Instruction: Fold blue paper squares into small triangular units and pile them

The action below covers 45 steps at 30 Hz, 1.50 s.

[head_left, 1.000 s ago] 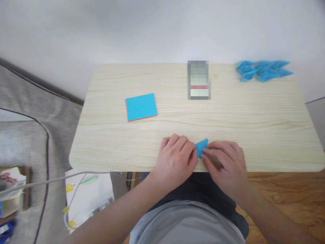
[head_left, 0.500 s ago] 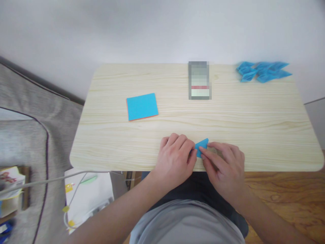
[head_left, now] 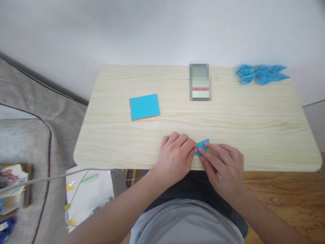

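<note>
A small folded piece of blue paper (head_left: 202, 145) lies near the table's front edge, between my two hands. My left hand (head_left: 176, 150) pinches its left end between thumb and forefinger, the other fingers curled. With thumb and fingertips, my right hand (head_left: 224, 166) presses on the paper's right part. The fingers partly cover the paper, so its full shape is hidden. Farther back on the left lies a stack of blue paper (head_left: 144, 107) with an orange-red edge showing beneath.
Several folded blue paper pieces (head_left: 262, 74) sit at the table's back right. A phone-like object (head_left: 200, 82), blurred out, lies at the back middle. A grey cable (head_left: 58, 176) runs past the table's front left, beside a grey fabric-covered piece (head_left: 68, 125).
My right forefinger has shifted left onto the folded paper, and less of the paper shows at its lower side. The left hand keeps its pinch. The view has shifted slightly.
</note>
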Available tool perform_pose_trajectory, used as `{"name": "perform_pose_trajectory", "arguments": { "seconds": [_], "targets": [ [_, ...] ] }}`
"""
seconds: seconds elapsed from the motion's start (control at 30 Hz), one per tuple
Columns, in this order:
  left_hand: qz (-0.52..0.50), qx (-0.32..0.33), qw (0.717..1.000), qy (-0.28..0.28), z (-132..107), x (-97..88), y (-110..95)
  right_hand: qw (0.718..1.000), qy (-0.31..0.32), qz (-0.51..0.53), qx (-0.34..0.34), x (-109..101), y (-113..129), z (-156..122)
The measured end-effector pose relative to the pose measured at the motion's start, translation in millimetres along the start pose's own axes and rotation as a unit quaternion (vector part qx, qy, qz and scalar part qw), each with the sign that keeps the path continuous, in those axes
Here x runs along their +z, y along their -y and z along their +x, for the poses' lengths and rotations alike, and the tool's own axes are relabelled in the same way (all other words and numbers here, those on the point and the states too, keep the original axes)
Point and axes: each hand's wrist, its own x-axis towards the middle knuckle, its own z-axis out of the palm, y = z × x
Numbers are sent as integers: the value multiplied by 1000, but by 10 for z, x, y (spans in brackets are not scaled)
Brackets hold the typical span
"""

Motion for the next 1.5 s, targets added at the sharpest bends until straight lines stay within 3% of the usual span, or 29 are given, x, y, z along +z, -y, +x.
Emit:
{"name": "perform_pose_trajectory", "arguments": {
  "seconds": [0.27,0.5,0.93,1.23,1.5],
  "targets": [
    [-3,7,1000,-10,-72,-72,143,999,-4,-10,30,34,52,20],
    [-7,16,1000,-26,-95,-74,174,999,28,-6,38,22,38,37],
    [-17,61,996,-58,-161,-59,174,999,20,-49,10,23,45,-4],
    [82,150,982,-86,-304,-19,105,997,-2,-70,-13,70,34,-65],
    [128,135,976,-113,-510,34,107,994,17,-89,-58,84,27,-236]
  ]
}}
